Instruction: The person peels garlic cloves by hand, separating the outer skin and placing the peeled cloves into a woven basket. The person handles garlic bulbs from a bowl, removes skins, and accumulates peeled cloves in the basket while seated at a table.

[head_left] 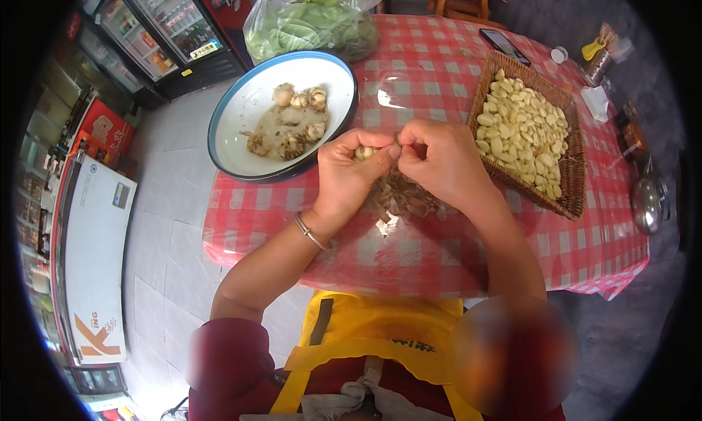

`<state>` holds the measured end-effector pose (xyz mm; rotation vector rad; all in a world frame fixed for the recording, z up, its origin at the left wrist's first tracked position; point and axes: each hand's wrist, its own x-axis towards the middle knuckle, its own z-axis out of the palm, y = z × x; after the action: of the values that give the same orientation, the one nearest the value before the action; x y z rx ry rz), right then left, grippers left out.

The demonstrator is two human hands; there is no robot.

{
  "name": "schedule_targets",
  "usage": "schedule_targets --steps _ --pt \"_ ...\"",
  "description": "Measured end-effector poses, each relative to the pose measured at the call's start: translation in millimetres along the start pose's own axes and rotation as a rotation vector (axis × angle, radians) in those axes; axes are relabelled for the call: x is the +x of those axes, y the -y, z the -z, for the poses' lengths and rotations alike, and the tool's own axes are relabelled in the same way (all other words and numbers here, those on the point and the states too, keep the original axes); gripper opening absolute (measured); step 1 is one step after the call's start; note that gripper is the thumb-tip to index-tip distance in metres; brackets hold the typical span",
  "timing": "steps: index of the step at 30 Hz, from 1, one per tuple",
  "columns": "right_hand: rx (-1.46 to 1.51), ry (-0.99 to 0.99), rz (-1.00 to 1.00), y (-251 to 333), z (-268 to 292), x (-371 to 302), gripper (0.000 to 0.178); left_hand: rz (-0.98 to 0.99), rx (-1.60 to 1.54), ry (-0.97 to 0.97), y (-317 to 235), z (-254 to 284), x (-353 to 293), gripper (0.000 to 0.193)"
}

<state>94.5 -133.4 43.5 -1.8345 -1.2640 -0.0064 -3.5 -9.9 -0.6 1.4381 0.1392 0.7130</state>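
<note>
My left hand (pixel 347 168) is closed around a garlic bulb (pixel 365 152), whose pale side shows between thumb and fingers. Against its far side, my right hand (pixel 442 161) is curled with thumb and forefinger pinched together, touching the left fingertips. What the right fingers pinch is too small and hidden to make out. Beneath both hands lies a heap of dry garlic skins (pixel 409 198). On the left stands a white bowl with a blue rim (pixel 292 68), holding several whole garlic bulbs (pixel 291 144) and loose bits. A wicker basket (pixel 575 176) on the right is full of peeled garlic cloves (pixel 521 128).
A red-and-white checked cloth under clear plastic covers the table (pixel 351 253). Behind the bowl sits a plastic bag of green leaves (pixel 311 26). A phone (pixel 504 46), a small white lid (pixel 559 54) and a chopstick holder (pixel 598 64) stand beyond the basket.
</note>
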Motion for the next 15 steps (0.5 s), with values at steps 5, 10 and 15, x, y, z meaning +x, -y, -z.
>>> schedule_targets --steps 5,10,15 --pt "0.163 -0.005 -0.066 0 1 2 0.014 0.064 -0.175 -0.005 -6 -4 0 0.010" --pt "0.433 0.055 -0.170 -12 -1 5 0.012 0.053 -0.274 -0.048 -4 -3 5 0.012" --pt "0.454 0.040 -0.203 -15 -3 5 0.012 0.108 -0.188 0.002 -5 1 3 0.015"
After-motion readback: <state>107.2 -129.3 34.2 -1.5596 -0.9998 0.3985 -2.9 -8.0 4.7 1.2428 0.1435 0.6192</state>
